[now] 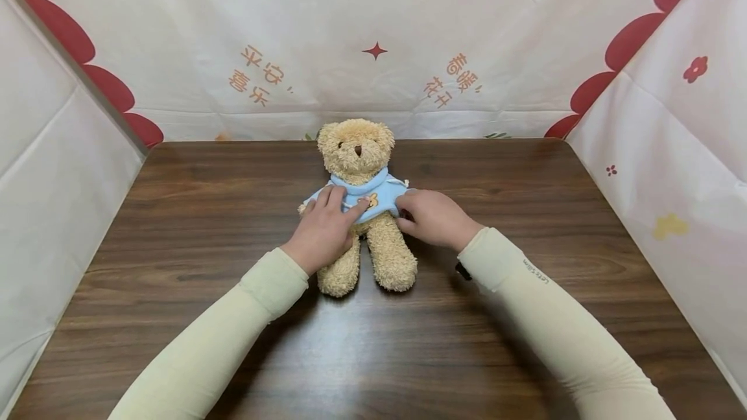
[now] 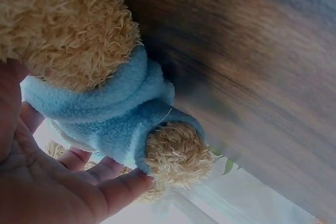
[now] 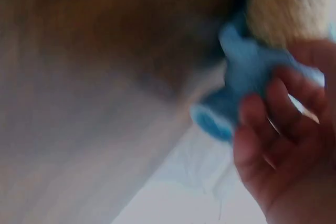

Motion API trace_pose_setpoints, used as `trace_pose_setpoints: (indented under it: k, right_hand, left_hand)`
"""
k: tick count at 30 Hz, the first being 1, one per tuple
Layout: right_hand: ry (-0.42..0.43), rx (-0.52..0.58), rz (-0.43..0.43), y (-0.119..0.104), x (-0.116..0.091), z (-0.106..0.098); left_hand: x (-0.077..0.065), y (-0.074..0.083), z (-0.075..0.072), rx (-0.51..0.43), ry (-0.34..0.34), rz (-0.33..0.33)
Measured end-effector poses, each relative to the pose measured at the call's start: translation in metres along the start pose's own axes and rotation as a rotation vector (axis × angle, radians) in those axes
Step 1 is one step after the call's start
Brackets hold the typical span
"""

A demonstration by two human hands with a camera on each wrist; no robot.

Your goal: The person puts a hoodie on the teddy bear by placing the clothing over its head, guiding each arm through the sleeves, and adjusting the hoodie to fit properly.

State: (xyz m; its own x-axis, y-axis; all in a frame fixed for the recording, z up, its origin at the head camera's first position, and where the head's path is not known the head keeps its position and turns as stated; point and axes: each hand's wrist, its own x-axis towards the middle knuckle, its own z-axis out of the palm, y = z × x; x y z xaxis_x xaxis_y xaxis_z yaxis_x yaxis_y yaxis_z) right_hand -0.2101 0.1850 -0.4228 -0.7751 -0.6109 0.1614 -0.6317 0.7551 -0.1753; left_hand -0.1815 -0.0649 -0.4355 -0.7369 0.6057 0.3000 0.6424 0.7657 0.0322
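Note:
A tan teddy bear (image 1: 356, 148) lies on its back, its head toward the far edge of the table. It wears a light blue fleece sweater (image 1: 380, 188) with a small bear print on the front. My left hand (image 1: 322, 229) rests on the sweater's left side with the fingers spread; in the left wrist view, a furry paw (image 2: 178, 153) pokes from the sleeve by the fingertips. My right hand (image 1: 434, 216) pinches the sweater's hem at the right side. The right wrist view, blurred, shows a sleeve (image 3: 212, 116) with no paw visible in its opening.
The dark wooden table (image 1: 204, 212) reaches to a white printed cloth (image 1: 350, 5) at the back. More white cloth (image 1: 671, 148) hangs along both sides. A dark band (image 1: 463, 271) shows at my right wrist.

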Motion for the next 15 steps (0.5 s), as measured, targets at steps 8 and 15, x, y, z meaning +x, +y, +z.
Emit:
trace_pose_setpoints:
  k: [8, 15]
  right_hand:
    - [0.039, 0.013, 0.226, 0.024, -0.007, -0.015]
    - [-0.049, 0.180, 0.344, 0.038, -0.002, -0.007]
  left_hand:
    - [0.000, -0.001, 0.000, -0.017, -0.006, -0.006]
    - [0.000, 0.000, 0.002, -0.007, 0.003, -0.004]
